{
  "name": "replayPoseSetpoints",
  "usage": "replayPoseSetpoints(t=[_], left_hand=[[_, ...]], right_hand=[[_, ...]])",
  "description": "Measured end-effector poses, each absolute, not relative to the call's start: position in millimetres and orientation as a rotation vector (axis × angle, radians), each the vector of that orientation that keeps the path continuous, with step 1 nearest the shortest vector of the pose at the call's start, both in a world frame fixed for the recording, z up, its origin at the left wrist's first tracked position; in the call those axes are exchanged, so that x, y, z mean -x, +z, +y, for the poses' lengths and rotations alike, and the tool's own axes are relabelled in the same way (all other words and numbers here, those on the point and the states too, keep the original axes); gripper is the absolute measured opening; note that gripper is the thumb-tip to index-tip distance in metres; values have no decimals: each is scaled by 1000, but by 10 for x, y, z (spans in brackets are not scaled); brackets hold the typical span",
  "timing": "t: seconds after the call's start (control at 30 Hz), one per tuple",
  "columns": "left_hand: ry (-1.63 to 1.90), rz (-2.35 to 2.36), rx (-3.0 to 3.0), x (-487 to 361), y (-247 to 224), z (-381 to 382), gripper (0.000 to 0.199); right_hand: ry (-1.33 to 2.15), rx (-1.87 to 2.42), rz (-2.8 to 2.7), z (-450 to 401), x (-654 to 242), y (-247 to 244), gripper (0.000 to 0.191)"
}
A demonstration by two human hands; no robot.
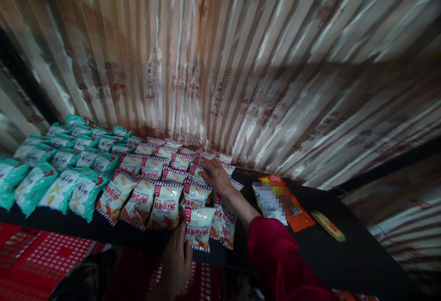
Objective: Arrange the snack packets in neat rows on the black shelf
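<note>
From where I stood, the right hand [217,178] lay palm down over the rows of small white snack packets with red-and-blue striped edges [164,205], its fingers spread and apart, the tips seeming to rest on packets toward the back; a dark red cloth sleeve [275,250] covered that arm. The left hand [177,256] was nearer the front edge of the long black table [344,264], its fingertips at the left side of the foremost striped packet [198,228]; whether they pinched it, I could not tell. Well to the left of both hands stood rows of teal-and-white packets [87,193], next to the striped ones; to the right of the right hand lay a flat orange packet [299,213] and, farther right, a slim yellow packet [328,225]. Below and left of the left hand showed red plastic latticework [44,255]; beyond the hands rose pale pleated sheeting with reddish print [193,53].
</note>
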State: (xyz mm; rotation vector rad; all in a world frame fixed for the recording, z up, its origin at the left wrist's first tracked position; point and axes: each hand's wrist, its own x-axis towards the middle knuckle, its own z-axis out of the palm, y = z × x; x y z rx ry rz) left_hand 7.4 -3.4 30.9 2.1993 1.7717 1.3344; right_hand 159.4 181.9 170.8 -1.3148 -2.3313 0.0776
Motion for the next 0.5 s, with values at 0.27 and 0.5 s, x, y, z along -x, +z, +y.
replayPoseSetpoints(t=[0.27,0.5], left_hand=[[1341,1776,-2222,-63,345,-27,42],[1333,1793,-2219,-64,355,-36,41]], right_hand=[[-27,1653,-2239,1283,-1623,1880,19],[4,1993,-2339,1163,-1556,1894,27]])
